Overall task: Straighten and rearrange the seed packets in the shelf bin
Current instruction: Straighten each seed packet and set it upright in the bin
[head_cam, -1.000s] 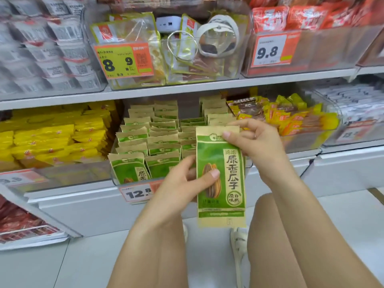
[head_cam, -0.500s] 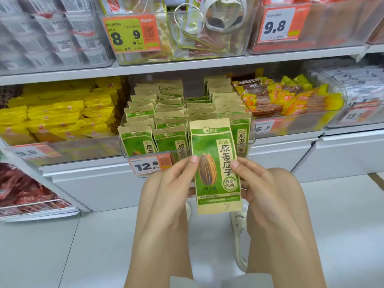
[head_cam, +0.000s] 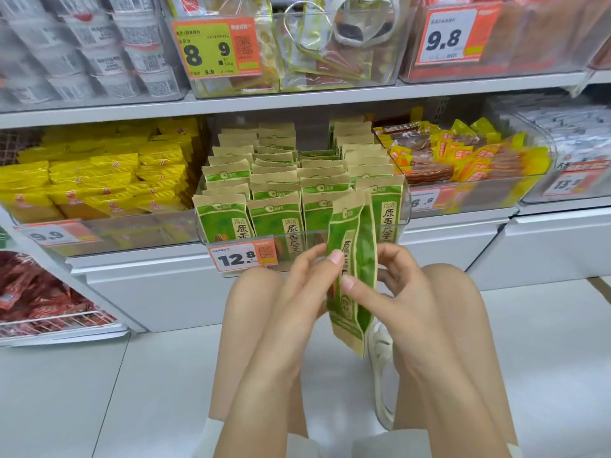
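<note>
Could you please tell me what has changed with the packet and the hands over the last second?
The held seed packet has turned from facing the camera to nearly edge-on. The right hand came down from its top edge to its side; the left hand keeps pinching the other side. The packets in the shelf bin and the 12.8 price tag look unchanged.

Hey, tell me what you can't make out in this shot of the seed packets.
Head view:
- Held seed packet: turned edge-on, its front print covered by the left hand and right hand.
- Rear packets in the clear bin: hidden by front rows.
- 12.8 price tag: small print unreadable.
</note>
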Demonstrator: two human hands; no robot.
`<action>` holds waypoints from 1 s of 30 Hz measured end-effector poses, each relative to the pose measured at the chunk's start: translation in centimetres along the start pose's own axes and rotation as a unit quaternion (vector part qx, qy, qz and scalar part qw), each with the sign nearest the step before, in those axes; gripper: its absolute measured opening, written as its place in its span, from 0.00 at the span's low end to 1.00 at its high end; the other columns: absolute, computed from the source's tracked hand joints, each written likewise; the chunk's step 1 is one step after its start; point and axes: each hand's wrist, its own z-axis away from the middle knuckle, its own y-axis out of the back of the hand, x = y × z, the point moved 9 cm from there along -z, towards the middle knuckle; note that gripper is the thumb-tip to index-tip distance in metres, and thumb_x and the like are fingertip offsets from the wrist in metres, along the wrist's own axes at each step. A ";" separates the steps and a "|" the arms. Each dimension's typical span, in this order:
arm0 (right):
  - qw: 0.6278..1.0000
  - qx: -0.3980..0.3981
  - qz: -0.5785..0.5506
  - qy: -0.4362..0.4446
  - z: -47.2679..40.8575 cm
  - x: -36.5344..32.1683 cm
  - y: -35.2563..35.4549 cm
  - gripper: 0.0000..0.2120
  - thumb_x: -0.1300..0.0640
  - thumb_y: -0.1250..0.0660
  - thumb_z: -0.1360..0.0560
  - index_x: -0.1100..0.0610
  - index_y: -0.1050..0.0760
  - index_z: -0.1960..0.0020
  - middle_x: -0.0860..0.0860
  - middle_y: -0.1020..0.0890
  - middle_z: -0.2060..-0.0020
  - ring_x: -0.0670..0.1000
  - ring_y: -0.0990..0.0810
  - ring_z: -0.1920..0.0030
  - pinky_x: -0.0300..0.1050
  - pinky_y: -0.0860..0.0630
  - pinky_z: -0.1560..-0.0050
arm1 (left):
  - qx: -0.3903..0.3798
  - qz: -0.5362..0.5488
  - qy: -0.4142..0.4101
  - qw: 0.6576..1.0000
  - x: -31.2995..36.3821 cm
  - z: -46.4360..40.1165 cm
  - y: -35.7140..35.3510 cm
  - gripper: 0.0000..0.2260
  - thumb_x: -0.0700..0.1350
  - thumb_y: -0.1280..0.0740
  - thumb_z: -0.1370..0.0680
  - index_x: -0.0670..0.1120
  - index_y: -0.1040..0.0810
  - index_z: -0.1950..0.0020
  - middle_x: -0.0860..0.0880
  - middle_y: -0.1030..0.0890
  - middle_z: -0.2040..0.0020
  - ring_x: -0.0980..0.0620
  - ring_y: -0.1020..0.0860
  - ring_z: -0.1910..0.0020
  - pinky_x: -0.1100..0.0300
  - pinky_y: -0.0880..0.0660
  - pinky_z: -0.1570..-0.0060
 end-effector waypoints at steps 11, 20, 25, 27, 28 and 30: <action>0.997 -0.029 -0.066 -0.019 -0.6 -0.9 -1.1 0.23 0.47 0.30 0.31 0.67 0.28 0.52 0.55 0.18 0.56 0.53 0.19 0.48 0.48 0.27 0.42 | -0.051 0.045 -0.003 0.998 -1.5 -0.3 -0.7 0.25 0.58 0.32 0.30 0.50 0.23 0.35 0.55 0.16 0.56 0.56 0.19 0.59 0.62 0.26 0.64; 0.996 0.003 -0.077 -0.040 -1.3 -1.0 -1.9 0.20 0.46 0.33 0.29 0.65 0.26 0.57 0.58 0.23 0.62 0.53 0.23 0.57 0.50 0.27 0.49 | -0.039 0.090 0.032 0.995 -2.8 -0.6 -0.5 0.25 0.61 0.33 0.31 0.51 0.21 0.38 0.47 0.18 0.44 0.48 0.22 0.42 0.47 0.31 0.41; 0.996 -0.035 -0.081 -0.022 -1.2 -0.8 -2.2 0.21 0.49 0.33 0.29 0.69 0.28 0.54 0.55 0.20 0.58 0.47 0.22 0.55 0.38 0.26 0.50 | -0.012 0.065 0.006 0.998 -2.0 -0.7 0.2 0.27 0.62 0.34 0.31 0.49 0.21 0.37 0.51 0.17 0.47 0.52 0.20 0.48 0.52 0.28 0.50; 0.994 -0.077 -0.065 -0.036 -0.6 0.1 -2.6 0.17 0.49 0.29 0.32 0.62 0.28 0.56 0.52 0.18 0.51 0.46 0.20 0.47 0.38 0.27 0.44 | 0.024 0.079 -0.013 0.997 -1.2 -0.8 1.2 0.30 0.61 0.34 0.31 0.44 0.23 0.35 0.45 0.17 0.42 0.48 0.20 0.41 0.49 0.25 0.44; 0.993 -0.097 -0.049 -0.050 -0.3 0.8 -2.8 0.16 0.48 0.27 0.34 0.58 0.28 0.58 0.51 0.18 0.46 0.47 0.21 0.41 0.42 0.28 0.39 | 0.047 0.094 -0.021 0.994 -0.8 -0.8 1.8 0.32 0.60 0.33 0.32 0.42 0.24 0.34 0.42 0.17 0.42 0.45 0.20 0.40 0.48 0.24 0.43; 0.987 -0.138 -0.034 -0.075 0.6 1.9 -3.0 0.18 0.49 0.25 0.38 0.55 0.32 0.59 0.49 0.18 0.44 0.48 0.21 0.41 0.43 0.28 0.38 | 0.088 0.111 -0.025 0.990 -0.3 -0.8 2.8 0.35 0.62 0.32 0.33 0.40 0.25 0.34 0.35 0.19 0.42 0.38 0.21 0.40 0.44 0.24 0.43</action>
